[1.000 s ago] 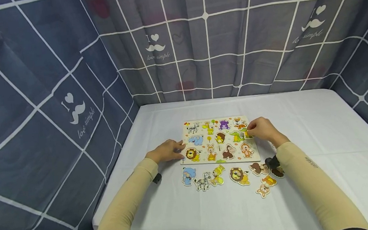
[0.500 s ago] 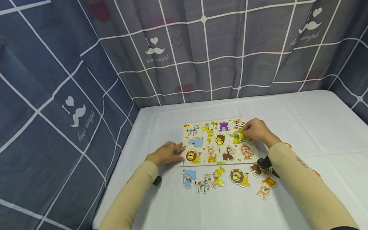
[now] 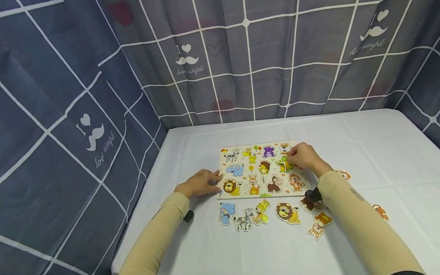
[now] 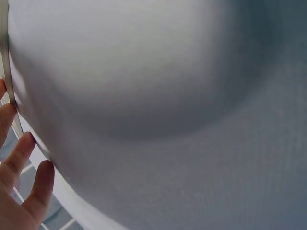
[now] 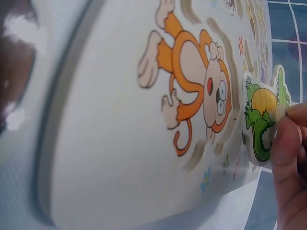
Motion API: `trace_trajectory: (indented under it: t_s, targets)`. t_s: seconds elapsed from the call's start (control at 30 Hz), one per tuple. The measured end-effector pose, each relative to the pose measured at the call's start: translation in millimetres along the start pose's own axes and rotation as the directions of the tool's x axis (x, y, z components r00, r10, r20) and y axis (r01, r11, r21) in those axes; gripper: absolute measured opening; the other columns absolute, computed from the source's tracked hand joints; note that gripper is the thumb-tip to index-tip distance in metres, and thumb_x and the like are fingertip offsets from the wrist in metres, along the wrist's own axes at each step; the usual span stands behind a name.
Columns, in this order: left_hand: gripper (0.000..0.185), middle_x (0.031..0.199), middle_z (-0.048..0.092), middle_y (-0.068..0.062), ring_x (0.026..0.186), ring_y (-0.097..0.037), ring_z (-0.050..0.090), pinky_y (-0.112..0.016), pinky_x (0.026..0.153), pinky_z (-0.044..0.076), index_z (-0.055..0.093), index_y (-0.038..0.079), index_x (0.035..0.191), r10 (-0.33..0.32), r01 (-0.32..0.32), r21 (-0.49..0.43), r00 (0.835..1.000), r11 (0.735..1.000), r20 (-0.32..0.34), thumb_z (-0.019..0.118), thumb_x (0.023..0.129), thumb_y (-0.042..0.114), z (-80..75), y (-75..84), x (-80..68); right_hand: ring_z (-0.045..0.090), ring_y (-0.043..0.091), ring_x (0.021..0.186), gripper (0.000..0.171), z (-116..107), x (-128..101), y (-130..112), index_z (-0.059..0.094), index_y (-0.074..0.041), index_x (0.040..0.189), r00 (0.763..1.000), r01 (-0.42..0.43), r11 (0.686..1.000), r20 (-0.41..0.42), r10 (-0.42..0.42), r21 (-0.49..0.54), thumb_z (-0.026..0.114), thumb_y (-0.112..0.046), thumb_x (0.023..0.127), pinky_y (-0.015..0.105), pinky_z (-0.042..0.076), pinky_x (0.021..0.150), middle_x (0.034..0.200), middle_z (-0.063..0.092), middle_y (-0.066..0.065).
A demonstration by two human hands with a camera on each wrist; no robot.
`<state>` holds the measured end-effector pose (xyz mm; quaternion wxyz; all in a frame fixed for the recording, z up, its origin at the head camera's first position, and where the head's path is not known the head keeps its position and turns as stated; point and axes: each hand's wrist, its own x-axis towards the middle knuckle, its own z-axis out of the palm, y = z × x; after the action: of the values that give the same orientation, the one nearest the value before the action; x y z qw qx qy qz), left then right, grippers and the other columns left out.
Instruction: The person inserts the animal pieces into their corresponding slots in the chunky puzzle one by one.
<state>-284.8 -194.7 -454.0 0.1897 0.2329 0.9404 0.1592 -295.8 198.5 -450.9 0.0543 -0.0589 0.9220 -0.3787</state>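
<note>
The right hand [image 3: 302, 157] pinches the crocodile piece [image 5: 261, 120] by its peg, holding it just above the board [image 3: 264, 191], over the middle row's right end. The piece's long axis runs across the board, just beyond the printed monkey [image 5: 194, 91]. The left hand [image 3: 199, 183] lies flat, fingers spread, against the board's left edge, well apart from the crocodile. Loose pieces lie on the bench [image 3: 362, 142] nearer the person.

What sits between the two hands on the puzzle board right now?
In the head view, between the left hand and the right hand lie the puzzle board's printed elephant and dark-maned animal.
</note>
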Motion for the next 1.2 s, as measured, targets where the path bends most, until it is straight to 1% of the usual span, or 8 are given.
trace_trajectory:
  t_s: [0.13, 0.23, 0.37, 0.5, 0.67, 0.83, 1.0, 1.2]
  targets:
    - [0.065, 0.160, 0.036, 0.002, 0.140, -0.029, 0.042, -0.044, 0.123, 0.029, 0.051, 0.018, 0.144, -0.006, 0.006, 0.000, 1.000, 1.000, 0.000, 0.075, 0.088, 0.040, 0.2, 0.0, -1.8, 0.048, 0.012, 0.049, 0.015, 0.9, 0.0, -0.4, 0.071, 0.000, 0.081, 1.000, -0.008, 1.000, 0.017, 0.008, 0.014, 0.061, -0.008, 0.088, 0.027, 0.042, 0.050, 0.060, 0.063, 0.008]
    - [0.065, 0.160, 0.036, 0.003, 0.139, -0.029, 0.043, -0.044, 0.123, 0.030, 0.051, 0.018, 0.144, -0.006, 0.006, -0.004, 1.000, 1.000, -0.003, 0.075, 0.088, 0.040, 0.4, -0.2, -2.5, 0.048, 0.011, 0.051, 0.012, 1.5, 1.2, -0.6, 0.071, 0.000, 0.083, 1.000, -0.014, 1.000, 0.028, 0.014, 0.016, 0.064, -0.008, 0.089, 0.026, 0.043, 0.051, 0.063, 0.063, 0.007]
    - [0.064, 0.159, 0.037, 0.002, 0.137, -0.028, 0.045, -0.043, 0.122, 0.032, 0.052, 0.018, 0.143, -0.004, 0.004, -0.007, 1.000, 1.000, -0.009, 0.075, 0.088, 0.039, 0.8, 0.3, -3.6, 0.051, 0.012, 0.058, 0.008, 3.7, 1.8, 1.1, 0.072, -0.001, 0.085, 1.000, 0.004, 1.000, 0.019, -0.004, -0.022, 0.069, -0.008, 0.088, 0.026, 0.045, 0.054, 0.074, 0.067, 0.007]
    - [0.063, 0.159, 0.038, 0.002, 0.140, -0.028, 0.043, -0.043, 0.122, 0.031, 0.052, 0.018, 0.144, 0.000, 0.000, -0.002, 1.000, 1.000, -0.013, 0.075, 0.089, 0.039, 1.4, 0.8, -4.8, 0.053, 0.015, 0.064, 0.006, 6.6, 2.2, 2.0, 0.072, -0.002, 0.084, 1.000, 0.028, 0.997, -0.009, -0.029, -0.073, 0.069, -0.007, 0.087, 0.025, 0.045, 0.057, 0.079, 0.069, 0.009]
    - [0.063, 0.159, 0.039, 0.000, 0.141, -0.030, 0.043, -0.044, 0.122, 0.031, 0.052, 0.016, 0.143, 0.012, -0.012, -0.004, 1.000, 1.000, -0.022, 0.075, 0.088, 0.038, 1.5, 1.2, -4.8, 0.054, 0.016, 0.067, 0.004, 7.6, 3.4, 0.6, 0.071, -0.002, 0.083, 0.999, 0.042, 0.995, -0.014, -0.043, -0.093, 0.070, -0.006, 0.085, 0.025, 0.044, 0.058, 0.079, 0.069, 0.009]
    - [0.064, 0.159, 0.038, 0.001, 0.139, -0.030, 0.045, -0.044, 0.121, 0.032, 0.052, 0.017, 0.144, 0.004, -0.004, 0.010, 1.000, 1.000, -0.020, 0.075, 0.088, 0.039, 2.7, 1.7, -4.6, 0.055, 0.018, 0.069, 0.003, 8.1, 3.1, 2.0, 0.070, -0.003, 0.082, 0.999, 0.051, 0.993, -0.007, -0.052, -0.106, 0.069, -0.005, 0.085, 0.025, 0.045, 0.060, 0.079, 0.068, 0.009]
    - [0.064, 0.159, 0.038, 0.001, 0.137, -0.029, 0.046, -0.043, 0.120, 0.034, 0.052, 0.017, 0.144, 0.006, -0.006, 0.012, 1.000, 1.000, -0.020, 0.075, 0.088, 0.039, 3.9, 2.1, -3.6, 0.055, 0.019, 0.071, 0.004, 8.9, 2.2, 3.5, 0.070, -0.004, 0.081, 0.998, 0.044, 0.993, -0.031, -0.048, -0.114, 0.070, -0.006, 0.085, 0.026, 0.044, 0.061, 0.079, 0.068, 0.008]
    - [0.063, 0.159, 0.038, 0.002, 0.141, -0.028, 0.043, -0.043, 0.122, 0.032, 0.052, 0.018, 0.144, -0.005, 0.005, 0.013, 1.000, 1.000, -0.025, 0.075, 0.089, 0.039, 3.0, 3.1, -4.5, 0.054, 0.019, 0.068, 0.006, 7.9, 2.9, 6.4, 0.070, -0.005, 0.081, 0.998, 0.041, 0.994, -0.047, -0.046, -0.098, 0.069, -0.008, 0.086, 0.026, 0.044, 0.057, 0.079, 0.067, 0.008]
